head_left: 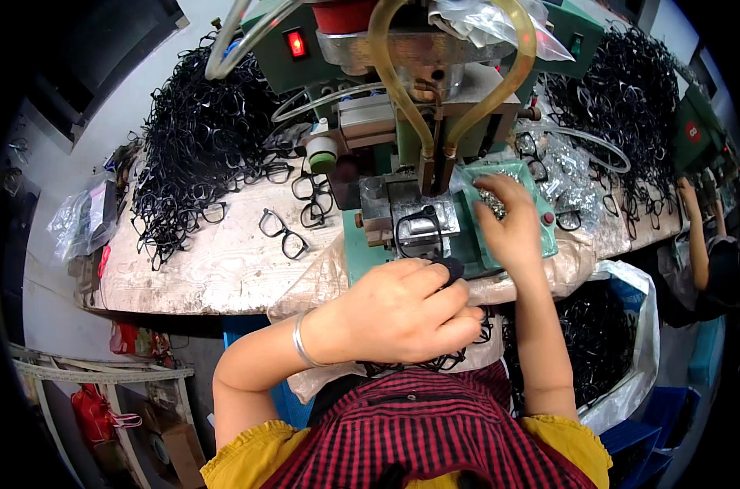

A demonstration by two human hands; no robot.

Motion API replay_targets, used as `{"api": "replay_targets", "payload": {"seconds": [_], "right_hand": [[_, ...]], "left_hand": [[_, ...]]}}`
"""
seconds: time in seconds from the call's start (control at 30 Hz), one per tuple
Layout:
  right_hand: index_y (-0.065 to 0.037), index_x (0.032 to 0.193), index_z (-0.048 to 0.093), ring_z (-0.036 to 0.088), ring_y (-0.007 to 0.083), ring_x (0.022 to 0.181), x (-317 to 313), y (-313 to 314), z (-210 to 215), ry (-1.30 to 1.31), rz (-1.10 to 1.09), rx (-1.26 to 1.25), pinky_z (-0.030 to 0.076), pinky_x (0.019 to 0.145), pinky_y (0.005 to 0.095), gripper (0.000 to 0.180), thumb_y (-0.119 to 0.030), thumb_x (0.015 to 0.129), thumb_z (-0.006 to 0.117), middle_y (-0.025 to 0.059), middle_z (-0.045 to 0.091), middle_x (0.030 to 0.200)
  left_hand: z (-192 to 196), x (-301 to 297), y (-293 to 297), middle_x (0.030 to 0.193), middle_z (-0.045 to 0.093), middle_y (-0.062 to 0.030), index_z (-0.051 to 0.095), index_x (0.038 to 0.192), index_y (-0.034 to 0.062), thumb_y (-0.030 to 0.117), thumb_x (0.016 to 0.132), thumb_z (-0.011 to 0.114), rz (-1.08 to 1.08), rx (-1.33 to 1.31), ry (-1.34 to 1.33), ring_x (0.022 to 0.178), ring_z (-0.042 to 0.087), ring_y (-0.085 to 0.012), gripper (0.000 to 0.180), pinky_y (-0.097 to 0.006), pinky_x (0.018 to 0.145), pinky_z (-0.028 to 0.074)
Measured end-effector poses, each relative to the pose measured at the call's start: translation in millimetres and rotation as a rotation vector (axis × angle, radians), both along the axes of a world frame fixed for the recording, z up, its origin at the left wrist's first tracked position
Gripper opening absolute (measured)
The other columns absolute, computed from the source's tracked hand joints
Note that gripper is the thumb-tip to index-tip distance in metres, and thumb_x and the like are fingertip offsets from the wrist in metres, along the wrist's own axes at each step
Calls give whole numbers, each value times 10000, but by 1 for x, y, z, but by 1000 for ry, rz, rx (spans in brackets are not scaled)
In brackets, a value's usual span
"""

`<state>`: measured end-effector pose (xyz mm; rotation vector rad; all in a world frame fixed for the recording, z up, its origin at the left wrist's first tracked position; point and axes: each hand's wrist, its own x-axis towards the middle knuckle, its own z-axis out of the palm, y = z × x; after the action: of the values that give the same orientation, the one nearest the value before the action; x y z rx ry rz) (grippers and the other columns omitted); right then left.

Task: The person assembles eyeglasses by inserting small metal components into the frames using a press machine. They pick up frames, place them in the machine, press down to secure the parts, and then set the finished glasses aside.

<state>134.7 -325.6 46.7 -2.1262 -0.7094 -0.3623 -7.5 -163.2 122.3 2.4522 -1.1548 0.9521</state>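
My left hand (410,314) is closed around a black eyeglass frame (398,238), whose rim stands up against the metal fixture (378,204) of a green bench press. A dark piece shows between its fingers, and I cannot make out what it is. My right hand (512,228) reaches over a green tray (543,208) to the right of the fixture. Its thumb and fingers are bent and apart above small shiny metal parts (490,200); nothing shows held in them. Two metal nozzles (437,173) with yellowish hoses come down just behind the fixture.
Piles of black eyeglass frames (198,130) lie left and right of the press. One loose frame (283,234) rests on the table (215,277). More frames lie on my lap, and a white sack (643,350) of them stands at my right. Another person's arm (696,236) shows far right.
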Motion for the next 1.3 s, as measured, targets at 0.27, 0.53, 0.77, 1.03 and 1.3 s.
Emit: {"api": "replay_targets", "payload": {"seconds": [0.27, 0.53, 0.77, 1.03, 1.3], "right_hand": [[-61, 842, 718, 591, 328, 1110, 31, -37, -60, -221, -285, -150, 465, 946, 414, 123, -140, 750, 738, 138, 671, 1090], [-78, 809, 670, 599, 312, 910, 58, 24, -57, -289, -261, -417, 493, 764, 431, 83, -155, 782, 686, 94, 620, 854], [7, 1075, 685, 617, 125, 935, 17, -65, -67, 201, -331, 583, 478, 851, 251, 173, -54, 963, 567, 61, 687, 1044], [14, 1055, 675, 601, 106, 953, 45, -4, -76, 350, -84, 862, 456, 880, 231, 145, -37, 946, 595, 46, 672, 1032], [-6, 997, 699, 636, 147, 885, 22, 6, -59, 237, -102, 444, 489, 830, 264, 131, -18, 876, 651, 60, 695, 945]], "left_hand": [[-7, 6, -1, 814, 632, -40, 509, 707, 98, 168, 748, 764, 14, -15, 8, 610, 555, -149, 268, -271, 485, 447], [-15, -32, 14, 1132, 683, -122, 606, 838, 61, 263, 786, 782, 133, -90, 31, 775, 664, -244, 273, -367, 812, 589], [-58, -64, 143, 1239, 627, -185, 585, 1273, 45, -59, 751, 616, 1070, -110, 184, 1078, 564, -360, 533, -463, 947, 434], [-155, -12, 224, 883, 582, -150, 628, 1170, 75, 8, 779, 563, 1106, -51, 365, 877, 595, -334, 402, -424, 794, 493], [-164, 85, 221, 1065, 683, -202, 703, 1023, 64, 425, 945, 505, 1238, -281, 877, 965, 649, -380, 419, -456, 840, 510]]}}
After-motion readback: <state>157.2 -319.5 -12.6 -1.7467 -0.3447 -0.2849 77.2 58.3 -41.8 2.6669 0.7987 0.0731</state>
